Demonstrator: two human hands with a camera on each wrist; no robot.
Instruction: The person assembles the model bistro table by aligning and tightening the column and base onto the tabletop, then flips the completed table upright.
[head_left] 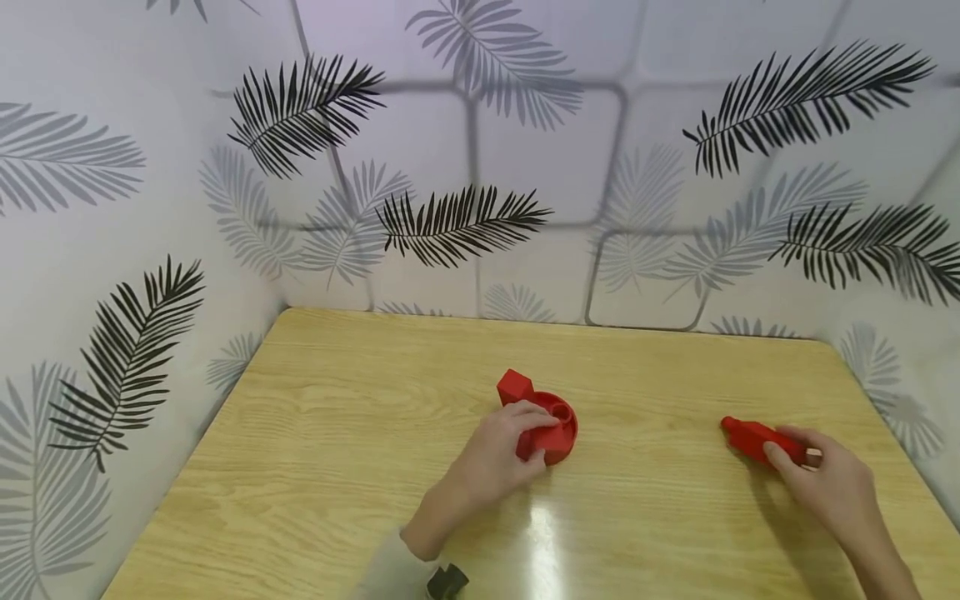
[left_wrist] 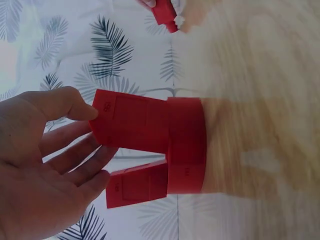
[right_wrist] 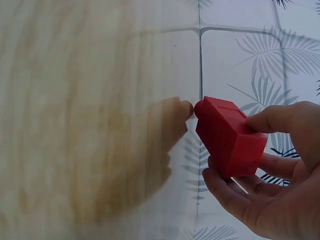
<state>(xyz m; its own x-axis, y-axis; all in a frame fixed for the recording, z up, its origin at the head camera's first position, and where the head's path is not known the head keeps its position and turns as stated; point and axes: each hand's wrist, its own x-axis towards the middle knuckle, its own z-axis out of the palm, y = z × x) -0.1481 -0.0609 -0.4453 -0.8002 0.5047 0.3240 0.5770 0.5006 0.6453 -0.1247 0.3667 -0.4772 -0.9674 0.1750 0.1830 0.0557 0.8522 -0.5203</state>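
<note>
Near the middle of the table, my left hand (head_left: 487, 454) pinches the upper end of a red block (left_wrist: 132, 120) between thumb and fingers. That block stands on a round red base (left_wrist: 190, 145), which rests on the table. A second red block (left_wrist: 137, 185) stands on the same base, close to the fingertips; in the head view its top (head_left: 514, 386) shows at the back left. A round socket (head_left: 561, 412) is visible in the base. To the right, my right hand (head_left: 836, 479) holds another red block (right_wrist: 230, 135) above the table, its rounded knob (right_wrist: 199, 108) pointing away from the palm.
The wood-grain table (head_left: 337, 433) meets a wall (head_left: 540, 150) with a leaf pattern at the back, and similar walls at both sides. A dark band (head_left: 447, 581) sits on the left wrist. Light glares off the tabletop in front of the base.
</note>
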